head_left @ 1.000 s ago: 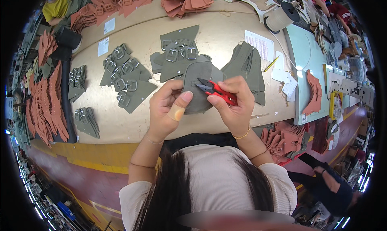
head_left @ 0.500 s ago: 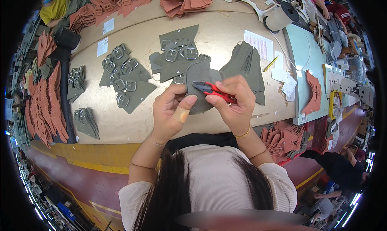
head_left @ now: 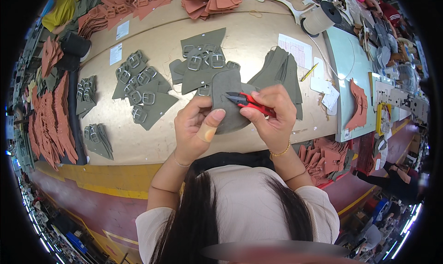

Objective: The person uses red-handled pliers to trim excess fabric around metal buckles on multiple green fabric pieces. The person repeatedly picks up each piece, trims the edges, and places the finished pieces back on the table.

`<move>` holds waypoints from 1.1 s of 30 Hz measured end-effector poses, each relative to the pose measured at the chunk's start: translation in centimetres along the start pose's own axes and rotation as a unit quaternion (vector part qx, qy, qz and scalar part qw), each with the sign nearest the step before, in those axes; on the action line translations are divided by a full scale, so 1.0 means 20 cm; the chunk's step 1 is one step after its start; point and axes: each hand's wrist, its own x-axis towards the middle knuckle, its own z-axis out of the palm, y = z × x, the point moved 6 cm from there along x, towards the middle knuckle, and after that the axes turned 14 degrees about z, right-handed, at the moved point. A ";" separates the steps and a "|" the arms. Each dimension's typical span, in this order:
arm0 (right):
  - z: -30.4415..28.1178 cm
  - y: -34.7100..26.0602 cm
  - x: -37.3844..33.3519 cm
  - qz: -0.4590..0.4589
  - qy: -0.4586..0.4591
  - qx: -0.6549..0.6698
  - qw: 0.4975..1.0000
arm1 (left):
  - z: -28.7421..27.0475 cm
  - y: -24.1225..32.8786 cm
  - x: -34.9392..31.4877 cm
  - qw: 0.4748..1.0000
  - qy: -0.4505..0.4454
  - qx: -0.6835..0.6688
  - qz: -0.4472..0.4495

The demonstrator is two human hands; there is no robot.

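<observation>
Between my hands is a dark green leather piece, raised above the table and bent so that part of it curves away. My left hand pinches its left edge, thumb on top, with a tan bandage round the thumb. In my right hand are small red-handled cutting pliers. Their dark jaws lie close against the face of the leather, pointing left; whether they touch it I cannot tell. Just beyond, several green straps with silver buckles lie in a pile.
More buckled green pieces lie to the left, and plain green pieces are fanned out on the right. Papers, a yellow pen and a thread spool sit farther right. Reddish-brown pieces are stacked at far left.
My right hand has shifted slightly right with the pliers, whose jaws sit a little farther right on the leather. My left hand keeps its hold. A person at far right has moved.
</observation>
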 end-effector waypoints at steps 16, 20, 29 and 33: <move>0.00 0.01 0.01 0.001 -0.014 0.020 1.000 | 0.01 0.00 0.00 1.000 -0.004 -0.015 -0.002; 0.00 0.00 0.00 0.001 -0.006 0.020 1.000 | 0.01 0.01 0.00 0.999 -0.029 0.003 0.016; -0.01 0.05 0.00 0.005 0.011 0.057 0.998 | 0.02 -0.02 0.00 1.000 -0.018 -0.019 -0.010; -0.04 0.16 0.04 0.122 0.034 0.246 0.961 | -0.01 -0.04 0.02 0.995 -0.009 -0.061 -0.072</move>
